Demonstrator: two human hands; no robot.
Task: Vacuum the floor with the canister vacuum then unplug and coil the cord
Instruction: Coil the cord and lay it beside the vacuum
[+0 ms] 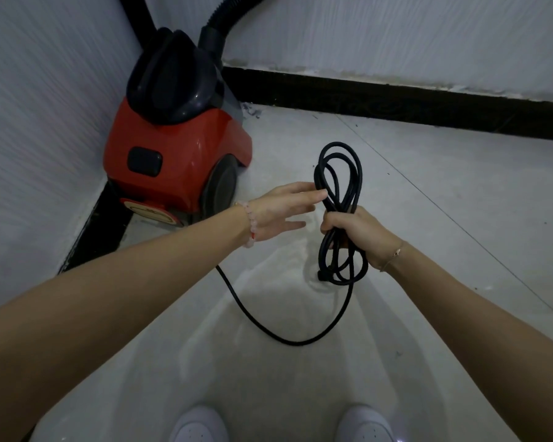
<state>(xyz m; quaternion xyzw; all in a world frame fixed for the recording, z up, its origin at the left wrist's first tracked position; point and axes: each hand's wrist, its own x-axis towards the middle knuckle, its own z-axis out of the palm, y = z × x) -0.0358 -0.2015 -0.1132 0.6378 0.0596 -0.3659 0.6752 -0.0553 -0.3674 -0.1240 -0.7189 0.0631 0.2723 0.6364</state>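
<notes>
White shoes (198, 424) stand just behind the slack cord (339, 202) sagging to the floor (428, 218) from the vacuum (179, 148), so a step could snag it. The right hand (351, 231) clenches the coiled loops while the left hand (278, 212), fingers (304, 196) straight, reaches them; a slackened grip could spill the coil.

The floor (460, 173) is of pale grey glossy tiles, with a thin joint line that runs slantwise beyond the right hand (355, 231). A red canister vacuum (176, 148) stands on it in the corner, just beyond the left hand (278, 212) and to its left. A loose stretch of the black cord (288, 342) lies on the tiles in a curve, nearer to the person than both hands. Two white shoes (198, 424) stand at the near edge. Some dark crumbs (253, 111) lie by the skirting, far beyond the left hand.
</notes>
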